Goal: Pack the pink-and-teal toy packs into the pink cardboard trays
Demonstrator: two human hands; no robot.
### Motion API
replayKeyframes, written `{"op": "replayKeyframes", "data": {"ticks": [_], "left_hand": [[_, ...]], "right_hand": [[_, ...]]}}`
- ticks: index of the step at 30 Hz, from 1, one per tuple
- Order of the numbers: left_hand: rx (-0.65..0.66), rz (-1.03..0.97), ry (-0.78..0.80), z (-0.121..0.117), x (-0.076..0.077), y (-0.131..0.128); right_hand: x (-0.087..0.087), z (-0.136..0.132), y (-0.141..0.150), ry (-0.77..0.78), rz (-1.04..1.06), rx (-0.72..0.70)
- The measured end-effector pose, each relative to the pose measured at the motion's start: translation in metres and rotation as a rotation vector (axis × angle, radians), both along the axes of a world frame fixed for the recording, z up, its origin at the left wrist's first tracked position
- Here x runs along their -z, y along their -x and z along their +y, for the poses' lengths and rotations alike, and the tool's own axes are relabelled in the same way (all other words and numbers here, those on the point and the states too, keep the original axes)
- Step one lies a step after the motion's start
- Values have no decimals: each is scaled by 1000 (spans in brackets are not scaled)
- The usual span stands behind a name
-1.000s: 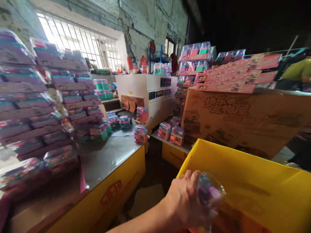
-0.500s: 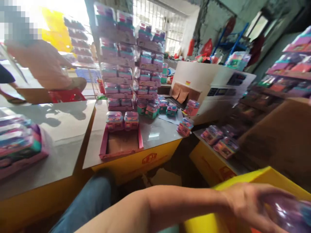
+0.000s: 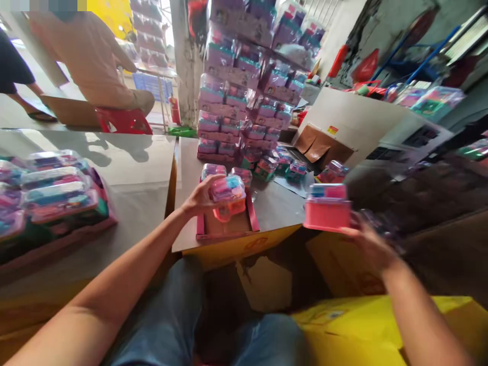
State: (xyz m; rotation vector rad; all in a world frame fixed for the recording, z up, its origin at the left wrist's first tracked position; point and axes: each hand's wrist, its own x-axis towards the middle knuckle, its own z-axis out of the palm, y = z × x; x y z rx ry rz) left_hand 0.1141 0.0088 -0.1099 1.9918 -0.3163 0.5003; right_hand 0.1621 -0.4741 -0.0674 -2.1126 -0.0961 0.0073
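Note:
My left hand (image 3: 204, 195) is closed on a small toy box (image 3: 229, 195) with a clear lid and an orange-pink base. It holds the box above the open front of a pink-edged cardboard tray (image 3: 200, 226). Behind it, two similar clear-lidded boxes stand in the tray's back row, one of them a box (image 3: 213, 171) at the left. On the right, my right hand (image 3: 366, 239) grips a pink toy box (image 3: 328, 207) with a clear lid from its lower right side, in the air beyond the table's edge. Its fingers are partly hidden and blurred.
Wrapped trays of boxes (image 3: 223, 94) rise in stacks behind the tray. Loose boxes (image 3: 267, 168) stand beside them. A filled tray (image 3: 57, 203) lies on the left table. A yellow carton (image 3: 351, 325) is at lower right. A seated person (image 3: 76, 66) is at the far left.
Earlier one arm reached to the lower right, its hand on a clear purplish item by the yellow carton. Now both hands are raised, each with a box. The view has shifted.

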Motion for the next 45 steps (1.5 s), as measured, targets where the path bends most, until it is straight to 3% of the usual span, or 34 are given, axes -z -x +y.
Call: {"op": "replayKeyframes", "data": {"ticks": [3, 6, 8, 12, 16, 19, 22, 25, 27, 28, 31, 34, 37, 39, 43, 45], "left_hand": [[-98, 18, -130, 41, 24, -12], [-102, 69, -174, 54, 31, -22], [-44, 80, -183, 56, 32, -30], [85, 96, -216, 62, 33, -44], [122, 93, -251, 67, 37, -53], [28, 61, -273, 66, 45, -50], [-220, 96, -256, 63, 63, -32], [-411, 317, -194, 63, 81, -9], [-418, 528, -196, 62, 90, 2], [-410, 609, -211, 61, 92, 4], [-438, 698, -271, 49, 94, 3], [-559, 705, -299, 32, 94, -2], [-635, 707, -300, 21, 95, -3], [-650, 703, -292, 18, 95, -2], [-663, 695, -276, 18, 95, -1], [-667, 697, -266, 18, 95, 0]], "right_hand": [[44, 41, -32, -66, 228, -103], [85, 64, -57, -51, 223, -84], [98, 68, -69, -116, 209, -64], [105, 72, -83, -267, 166, 30], [132, 103, -92, -345, 0, 163], [162, 137, -97, -225, -114, 285], [177, 160, -99, -107, -147, 360], [168, 171, -90, 19, -201, 487], [149, 184, -77, 101, -295, 527], [138, 195, -69, 118, -352, 480], [102, 246, -53, 126, -512, 64], [79, 305, -56, 231, -594, -383], [73, 342, -63, 344, -534, -598], [73, 350, -58, 455, -479, -522], [64, 340, -26, 649, -303, -119], [55, 330, -10, 641, -155, -141]]}}
